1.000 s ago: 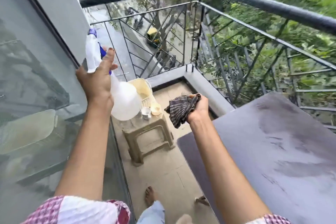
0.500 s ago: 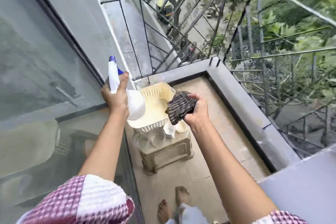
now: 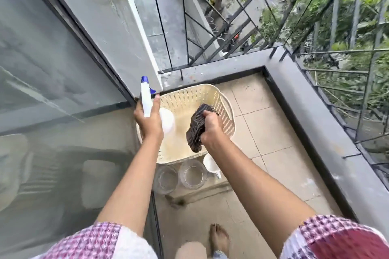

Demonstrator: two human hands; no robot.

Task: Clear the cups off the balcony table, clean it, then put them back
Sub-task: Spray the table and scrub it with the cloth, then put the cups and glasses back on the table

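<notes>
Fingers of the left hand (image 3: pixel 150 124) are wrapping round the bottle (image 3: pixel 145 99); those of the right hand (image 3: pixel 211 127) are clamping a bunched cloth (image 3: pixel 196 130), both over the basket (image 3: pixel 210 92) on the stool (image 3: pixel 202 192). Two glasses (image 3: pixel 192 174) and a white cup (image 3: pixel 210 163) are sitting along the stool's near edge: clearing looks done, putting them back is pending; the table is lying out of view.

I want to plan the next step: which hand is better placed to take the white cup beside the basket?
Probably the right hand: the white cup stands near its wrist, once it drops the cloth in the basket. The left hand grips the spray bottle, farther off.
</notes>
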